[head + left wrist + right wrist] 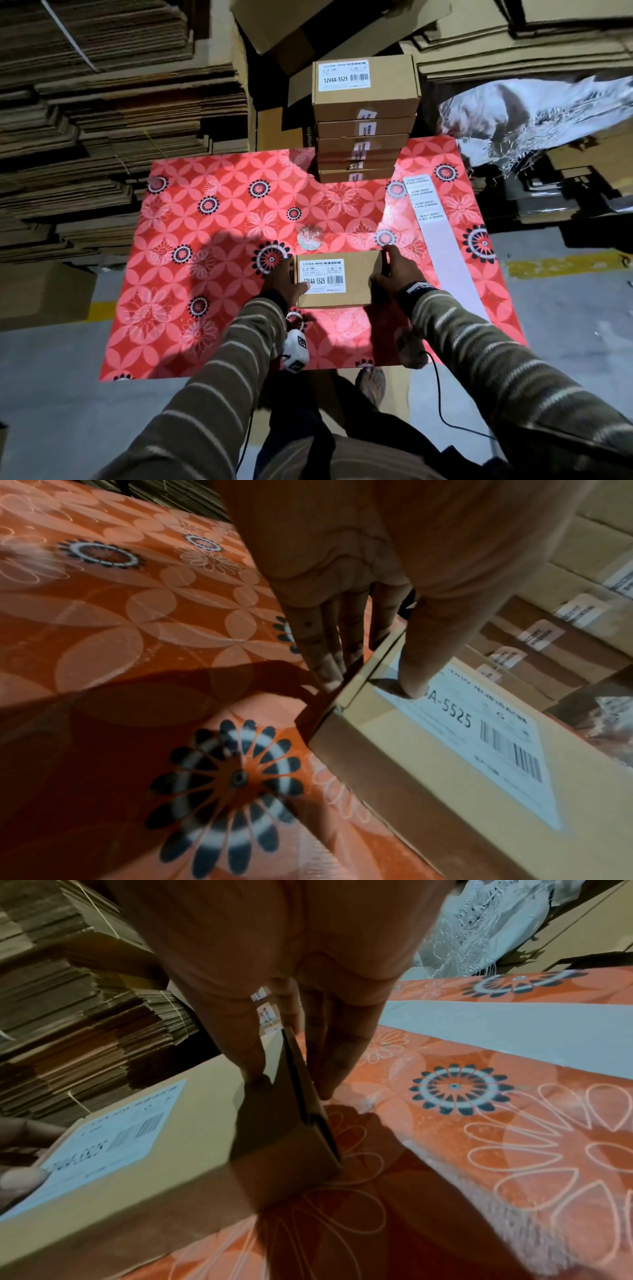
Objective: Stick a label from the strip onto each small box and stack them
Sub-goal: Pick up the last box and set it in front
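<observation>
One small brown cardboard box (337, 279) with a white printed barcode sticker on its top is lying near the front of the red flower-patterned table cover (212, 274), and both hands are grasping it by its short ends. The left hand (284, 279) is gripping the left end, thumb pressing down on the sticker and fingers (325, 647) lying against the side wall. The right hand (397, 270) is clamping the right end, thumb on the top face and fingers (337, 1053) running down the end flap to the cover.

At the far edge one stack of small brown boxes (364, 120) is standing, at least six high as far as the head view is showing, each visible front carrying one white seal label. To the right one long white label strip (436, 233) is lying flat, four printed labels showing at its far end. Piles of flattened cardboard (85, 120) are surrounding the table.
</observation>
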{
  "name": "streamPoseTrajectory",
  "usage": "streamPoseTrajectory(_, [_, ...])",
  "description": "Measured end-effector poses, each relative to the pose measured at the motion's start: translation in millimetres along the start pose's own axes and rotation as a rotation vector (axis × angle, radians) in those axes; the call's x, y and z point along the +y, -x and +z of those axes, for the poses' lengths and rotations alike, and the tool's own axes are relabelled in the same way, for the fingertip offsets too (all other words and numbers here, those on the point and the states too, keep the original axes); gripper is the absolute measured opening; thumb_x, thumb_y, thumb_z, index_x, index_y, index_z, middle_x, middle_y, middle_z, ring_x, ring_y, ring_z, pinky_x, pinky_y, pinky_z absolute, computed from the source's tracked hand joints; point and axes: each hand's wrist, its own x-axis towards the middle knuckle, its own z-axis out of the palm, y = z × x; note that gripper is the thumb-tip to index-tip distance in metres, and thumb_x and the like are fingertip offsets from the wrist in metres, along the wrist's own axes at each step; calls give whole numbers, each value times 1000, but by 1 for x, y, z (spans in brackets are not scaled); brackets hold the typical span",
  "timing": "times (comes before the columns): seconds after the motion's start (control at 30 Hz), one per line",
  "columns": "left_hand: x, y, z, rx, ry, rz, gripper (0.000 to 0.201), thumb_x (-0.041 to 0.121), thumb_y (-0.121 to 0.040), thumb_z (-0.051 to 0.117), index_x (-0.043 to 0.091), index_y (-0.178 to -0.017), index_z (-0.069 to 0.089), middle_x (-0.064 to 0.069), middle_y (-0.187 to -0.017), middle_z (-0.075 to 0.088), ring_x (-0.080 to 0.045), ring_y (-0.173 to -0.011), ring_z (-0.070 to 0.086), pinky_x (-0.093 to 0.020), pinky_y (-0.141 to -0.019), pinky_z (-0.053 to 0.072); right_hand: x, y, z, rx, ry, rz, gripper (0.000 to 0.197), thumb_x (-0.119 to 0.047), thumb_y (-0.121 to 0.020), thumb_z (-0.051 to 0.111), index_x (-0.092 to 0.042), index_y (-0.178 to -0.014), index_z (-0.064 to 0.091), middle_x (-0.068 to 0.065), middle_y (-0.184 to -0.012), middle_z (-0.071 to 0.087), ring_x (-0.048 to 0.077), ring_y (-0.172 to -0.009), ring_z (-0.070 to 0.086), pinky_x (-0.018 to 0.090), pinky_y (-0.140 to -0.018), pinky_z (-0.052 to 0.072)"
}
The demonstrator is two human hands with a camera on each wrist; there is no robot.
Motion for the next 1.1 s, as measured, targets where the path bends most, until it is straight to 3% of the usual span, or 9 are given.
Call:
streamPoseTrajectory(0.2, [15,-1,-6,221,98,105,43,26,-80,78,9,-107,49,-9,-94,61,-24,-81,56,-34,-72,44,-5,8,-16,184,-161,-51,56,-18,-72,72,-30,-115,38,4,-91,68,29,-80,67,41,-74,55])
streamPoseTrajectory(0.33, [28,5,-10,275,323,113,42,47,-85,69,12,-88,47,-15,-79,63,-31,-72,65,-45,-65,54,-2,18,-26,274,-218,-151,46,-11,-78,71,-26,-107,39,0,-91,67,23,-82,68,43,-73,56])
streamPoseTrajectory(0.43, [27,9,-12,332,297,135,34,39,-91,67,8,-87,53,-14,-83,67,-27,-77,66,-31,-64,51,3,26,-26,315,-290,-201,39,-8,-80,73,-18,-101,42,1,-94,65,22,-84,69,44,-75,57])
streamPoseTrajectory(0.53, [21,17,-10,312,231,166,25,23,-89,71,8,-85,52,-6,-80,63,-22,-74,58,-13,-61,40,10,35,-23,304,-340,-243,36,-22,-82,78,-17,-96,45,2,-92,66,18,-84,69,37,-74,57])
streamPoseTrajectory(0.63, [13,28,-4,288,267,171,25,19,-87,74,9,-86,51,4,-78,59,-9,-73,59,-15,-65,42,19,44,-20,326,-323,-235,35,-37,-84,76,-18,-92,47,-3,-84,64,16,-81,67,33,-70,53])
streamPoseTrajectory(0.73, [6,38,0,235,366,170,27,18,-84,78,7,-95,56,-2,-90,67,-10,-83,66,-23,-73,53,27,51,-18,298,-336,-214,36,-32,-83,77,-15,-102,51,-4,-86,64,16,-83,68,26,-69,50])
streamPoseTrajectory(0.87, [-1,53,6,181,508,95,47,13,-79,82,16,-120,59,0,-109,67,-13,-97,66,-29,-79,56,34,59,-15,212,-324,-203,56,-27,-79,81,-26,-129,57,0,-96,67,11,-85,66,21,-76,50])
streamPoseTrajectory(1.0, [-15,64,12,100,476,113,46,-1,-71,83,26,-103,63,2,-103,69,-13,-96,67,-30,-81,54,44,67,-6,135,-211,-229,50,-18,-71,86,-20,-119,70,6,-97,60,22,-88,66,34,-85,53])
streamPoseTrajectory(1.1, [-24,70,19,41,410,87,54,12,-59,85,21,-106,60,0,-106,68,-16,-95,67,-34,-77,56,50,63,3,39,-145,-209,58,-13,-67,86,-22,-121,68,7,-100,54,26,-92,65,35,-87,54])
